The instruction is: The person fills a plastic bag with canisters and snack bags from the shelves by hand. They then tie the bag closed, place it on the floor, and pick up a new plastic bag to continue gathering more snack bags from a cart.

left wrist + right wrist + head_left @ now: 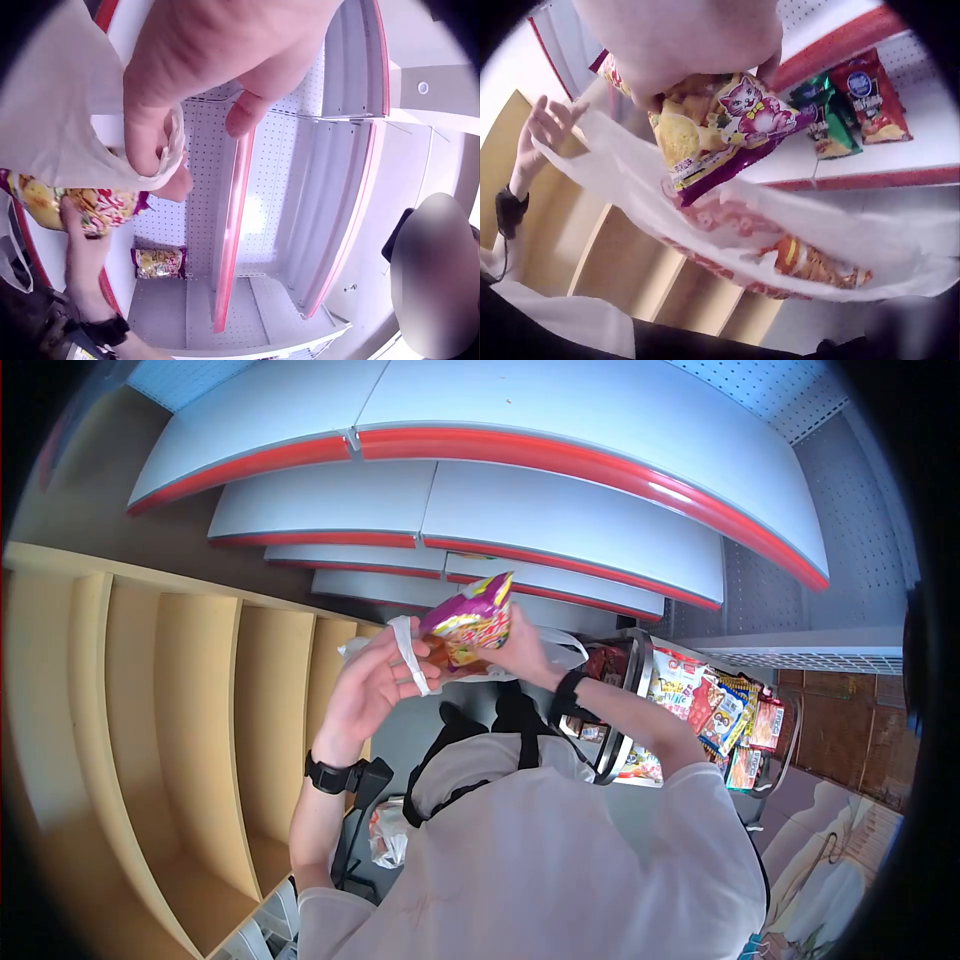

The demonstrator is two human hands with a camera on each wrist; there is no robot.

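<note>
My right hand (522,650) grips a purple and yellow snack packet (478,618) with a pink cartoon cat on it. In the right wrist view, that snack packet (731,131) is above the mouth of a white plastic bag (630,169). An orange packet (817,262) lies inside the bag. My left hand (368,685) holds the bag by its handle (410,655), which loops round the fingers. From the left wrist, the curled fingers of the left hand (217,60) show with the bag's edge hooked over them.
White shelves with red edges (600,460) stand in front, wooden shelves (200,710) at the left. A basket (640,690) of snack packets (720,710) is on the right. Red (870,97) and green packets (829,124) lie on one shelf, a purple-ended packet (159,262) on another.
</note>
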